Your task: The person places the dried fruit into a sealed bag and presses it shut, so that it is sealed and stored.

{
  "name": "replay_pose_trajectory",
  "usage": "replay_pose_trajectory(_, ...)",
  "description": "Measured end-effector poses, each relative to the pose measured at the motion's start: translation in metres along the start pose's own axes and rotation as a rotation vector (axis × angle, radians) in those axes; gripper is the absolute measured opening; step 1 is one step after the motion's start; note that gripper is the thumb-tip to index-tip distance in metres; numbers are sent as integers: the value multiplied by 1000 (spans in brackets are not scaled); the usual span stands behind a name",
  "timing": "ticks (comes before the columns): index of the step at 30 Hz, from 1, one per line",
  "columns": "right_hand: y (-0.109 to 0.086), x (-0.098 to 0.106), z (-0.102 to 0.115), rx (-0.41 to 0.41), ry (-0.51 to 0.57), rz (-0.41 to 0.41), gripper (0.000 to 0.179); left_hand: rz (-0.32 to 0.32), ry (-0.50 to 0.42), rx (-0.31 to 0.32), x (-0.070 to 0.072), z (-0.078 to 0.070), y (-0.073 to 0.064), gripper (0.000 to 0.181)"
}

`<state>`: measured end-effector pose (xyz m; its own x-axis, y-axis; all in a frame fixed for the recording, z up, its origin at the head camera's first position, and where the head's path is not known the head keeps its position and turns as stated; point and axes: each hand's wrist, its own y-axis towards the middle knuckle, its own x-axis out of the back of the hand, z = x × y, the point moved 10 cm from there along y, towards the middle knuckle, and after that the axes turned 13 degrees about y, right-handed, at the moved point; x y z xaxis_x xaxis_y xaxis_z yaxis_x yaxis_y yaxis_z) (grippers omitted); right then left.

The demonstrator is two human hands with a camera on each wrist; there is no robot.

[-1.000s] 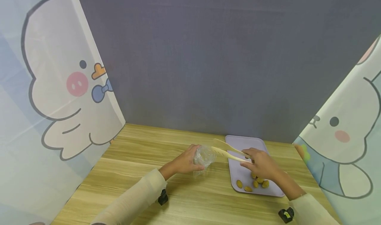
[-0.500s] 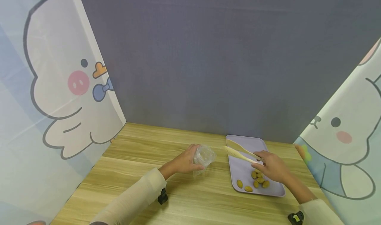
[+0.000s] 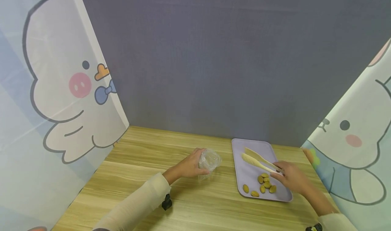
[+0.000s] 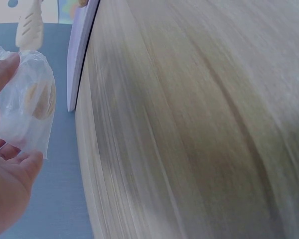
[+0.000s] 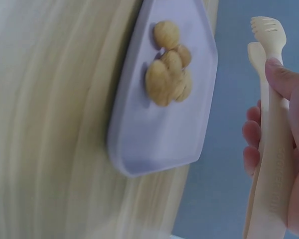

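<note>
My left hand [image 3: 190, 164] holds a clear plastic bag [image 3: 210, 160] above the wooden table, its mouth spread. In the left wrist view, a tan rounded piece [image 4: 42, 102] shows through the film. My right hand [image 3: 290, 178] grips cream-coloured tongs [image 3: 253, 161] with the thumb on one arm and fingers on the other. The tongs point left over a pale lilac tray [image 3: 248, 175], tips apart and nothing between them. Several small yellow-brown oval pieces [image 3: 267, 185] lie in the near part of that tray, most clustered, two apart toward its left corner.
The wooden table [image 3: 146, 156] reaches back to a dark grey wall panel [image 3: 195, 71]. Cartoon-printed sheets stand at the left and right sides. Black wrist devices [image 3: 166, 201] hang under both sleeves.
My right hand has moved right and toward me with the tongs, from beside the bag's mouth to over the tray. My left hand and the bag have stayed put.
</note>
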<state>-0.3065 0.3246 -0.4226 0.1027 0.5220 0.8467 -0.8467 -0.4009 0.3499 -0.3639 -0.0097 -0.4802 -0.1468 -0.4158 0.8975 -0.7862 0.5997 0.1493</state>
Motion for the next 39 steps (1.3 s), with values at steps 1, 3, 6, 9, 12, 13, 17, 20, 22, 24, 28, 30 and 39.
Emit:
replay_pose_trajectory(1,-3,0,-4,-8,-3,-1,30,0,0,-1,0,0,0,94)
replay_pose_trajectory(3,-8,0,-11,-34,-1,-2,31,0,-2,-2,-1,0,0,94)
replay_pose_trajectory(6,-15,-1,-21,-55,-4,-3,30,-3,-5,-3,-1,1,1,94)
replay_pose_trajectory(9,-21,-1,-26,-29,-38,-21,30,-7,-10,-2,-1,1,1,93)
replay_pose_trajectory(12,-28,-1,-31,-11,-79,-27,35,-12,-6,-3,-1,2,0,93)
replay_pose_trajectory(13,-31,-1,-33,-13,-88,-26,37,-13,-6,-2,-1,2,0,93)
replay_pose_trajectory(17,-40,-3,-45,-68,-82,7,39,-16,-1,1,-1,3,0,92)
replay_pose_trajectory(20,-46,-4,-52,-98,-79,27,38,-17,1,7,-1,3,0,93)
replay_pose_trajectory(22,-49,-2,-54,-97,-75,26,37,-16,5,12,-1,3,0,94)
replay_pose_trajectory(24,-52,-1,-54,-90,-86,19,36,-15,10,16,-1,4,0,95)
replay_pose_trajectory(28,-58,2,-55,-85,-106,-2,32,-18,12,16,-1,4,0,95)
replay_pose_trajectory(30,-60,3,-56,-83,-111,-4,30,-20,12,15,-1,4,-1,95)
replay_pose_trajectory(39,-66,5,-57,-79,-111,3,25,-9,-6,13,-3,5,-1,96)
